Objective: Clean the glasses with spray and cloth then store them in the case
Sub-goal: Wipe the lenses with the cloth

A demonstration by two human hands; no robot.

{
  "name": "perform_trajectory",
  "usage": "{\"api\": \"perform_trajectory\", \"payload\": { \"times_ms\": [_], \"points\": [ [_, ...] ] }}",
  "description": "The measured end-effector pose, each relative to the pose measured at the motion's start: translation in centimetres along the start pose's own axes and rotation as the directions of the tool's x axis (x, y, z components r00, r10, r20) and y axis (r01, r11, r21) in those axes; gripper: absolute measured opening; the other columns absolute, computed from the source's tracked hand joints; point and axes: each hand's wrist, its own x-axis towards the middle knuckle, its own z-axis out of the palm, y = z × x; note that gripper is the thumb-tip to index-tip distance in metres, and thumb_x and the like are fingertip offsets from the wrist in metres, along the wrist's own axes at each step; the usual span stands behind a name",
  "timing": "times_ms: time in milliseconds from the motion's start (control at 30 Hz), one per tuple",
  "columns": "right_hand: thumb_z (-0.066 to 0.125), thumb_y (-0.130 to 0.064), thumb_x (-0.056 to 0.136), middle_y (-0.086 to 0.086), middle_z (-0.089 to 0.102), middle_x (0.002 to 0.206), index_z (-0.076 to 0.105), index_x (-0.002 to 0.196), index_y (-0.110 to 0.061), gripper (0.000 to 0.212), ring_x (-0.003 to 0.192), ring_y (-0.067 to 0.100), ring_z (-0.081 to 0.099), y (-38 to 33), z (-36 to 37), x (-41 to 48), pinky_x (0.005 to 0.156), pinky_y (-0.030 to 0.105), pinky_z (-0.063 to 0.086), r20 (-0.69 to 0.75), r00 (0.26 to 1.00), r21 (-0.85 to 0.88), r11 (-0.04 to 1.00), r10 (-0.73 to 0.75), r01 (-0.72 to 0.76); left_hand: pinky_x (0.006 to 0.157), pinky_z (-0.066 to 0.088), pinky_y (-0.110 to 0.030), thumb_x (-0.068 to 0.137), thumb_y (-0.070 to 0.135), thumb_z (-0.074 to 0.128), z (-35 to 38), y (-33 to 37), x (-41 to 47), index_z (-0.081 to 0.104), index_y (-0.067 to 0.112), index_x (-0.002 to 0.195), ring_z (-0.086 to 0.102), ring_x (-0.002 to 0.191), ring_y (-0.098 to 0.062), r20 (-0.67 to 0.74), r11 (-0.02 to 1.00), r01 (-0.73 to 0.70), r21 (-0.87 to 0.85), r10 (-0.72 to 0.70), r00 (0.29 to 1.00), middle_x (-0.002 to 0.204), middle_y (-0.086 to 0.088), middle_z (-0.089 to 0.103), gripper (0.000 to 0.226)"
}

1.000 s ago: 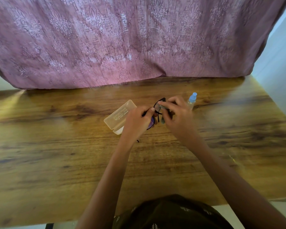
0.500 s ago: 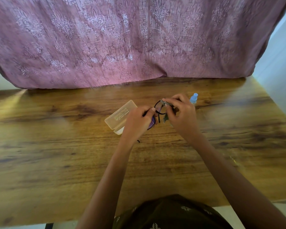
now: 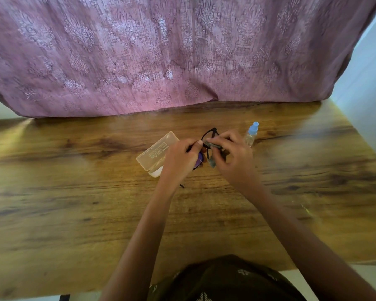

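Rubbing on, the right hand (image 3: 232,157) has slid its pinched cloth (image 3: 212,162) along the lens. Left hand (image 3: 180,158) grips the glasses (image 3: 208,135) above the table (image 3: 74,203), steadying them beside the open case (image 3: 156,152); spray bottle (image 3: 251,135) stands behind.

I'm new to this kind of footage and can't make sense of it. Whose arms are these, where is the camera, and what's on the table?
There is no machine here: these are a person's two bare arms, filmed by a wide-angle camera on their own head, looking forward and down. The left hand holds a pair of black glasses above a wooden table. The right hand pinches a small grey cloth against one lens. On the table lie an open, see-through glasses case to the left of the hands and a small spray bottle with a blue cap, standing behind the right hand. A pink patterned curtain hangs behind.
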Motion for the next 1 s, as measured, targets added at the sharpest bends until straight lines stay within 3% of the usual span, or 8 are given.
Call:
{"api": "perform_trajectory", "payload": {
  "times_ms": [67,300,533,767,900,1000],
  "points": [
    [0.065,0.003,0.086,0.010,0.060,0.091,0.072,0.105,-0.001,0.021,0.079,0.018,0.058,-0.2,0.1,0.0,0.065,0.029,0.052,0.015,1.000,0.021,1.000,-0.009,0.008,0.056,0.039,-0.011,0.100,0.027,0.049,-0.1,-0.1,0.0,0.069,0.020,0.078,0.060,0.066,-0.006,-0.006,1.000,-0.005,0.011,0.005,1.000,0.072,-0.001,0.071,0.030],
    [0.065,0.003,0.087,0.012,0.059,0.090,0.072,0.104,0.000,0.019,0.077,0.021,0.058,0.5,0.0,0.7,0.064,0.036,0.052,-0.039,0.997,0.001,0.998,0.070,-0.070,0.077,0.051,-0.040,0.101,0.028,0.048,-0.2,0.1,0.0,0.066,0.023,0.075,0.067,0.077,-0.020,0.009,1.000,0.012,-0.011,-0.012,1.000,0.072,0.001,0.071,0.032],
    [0.066,0.004,0.085,0.010,0.059,0.089,0.072,0.104,0.000,0.021,0.077,0.018,0.058,0.0,0.3,-0.1,0.065,0.029,0.051,-0.029,0.999,0.010,1.000,0.019,-0.018,0.072,0.049,-0.035,0.100,0.028,0.049,-0.2,0.1,-0.1,0.069,0.019,0.080,0.066,0.075,-0.019,-0.004,1.000,0.016,-0.008,-0.016,1.000,0.074,-0.002,0.072,0.029],
    [0.067,0.004,0.084,0.010,0.060,0.089,0.073,0.102,0.001,0.019,0.085,0.010,0.053,-0.6,0.7,0.4,0.078,0.014,0.042,-0.016,1.000,-0.026,0.999,-0.022,0.021,0.076,0.055,-0.049,0.101,0.023,0.048,-0.4,0.3,-0.5,0.068,0.014,0.081,0.068,0.074,-0.027,0.018,0.999,0.004,-0.033,-0.003,1.000,0.072,-0.007,0.071,0.030],
    [0.066,0.001,0.087,0.009,0.059,0.089,0.072,0.104,0.000,0.019,0.084,0.014,0.054,-0.1,0.4,1.0,0.075,0.019,0.044,-0.016,1.000,-0.027,1.000,0.010,-0.010,0.077,0.051,-0.056,0.100,0.025,0.049,-0.2,0.3,-0.5,0.067,0.008,0.081,0.066,0.075,-0.033,0.012,1.000,-0.016,-0.014,0.017,1.000,0.076,-0.015,0.069,0.031],
    [0.066,0.004,0.085,0.010,0.058,0.087,0.073,0.104,0.000,0.020,0.079,0.013,0.052,0.8,0.1,1.5,0.072,0.014,0.040,-0.046,0.998,-0.049,0.998,0.046,-0.048,0.080,0.051,-0.052,0.100,0.025,0.050,-0.2,0.3,-0.6,0.067,0.013,0.078,0.066,0.074,-0.028,0.007,1.000,-0.018,-0.010,0.019,1.000,0.073,-0.008,0.070,0.031]
  ]
}}
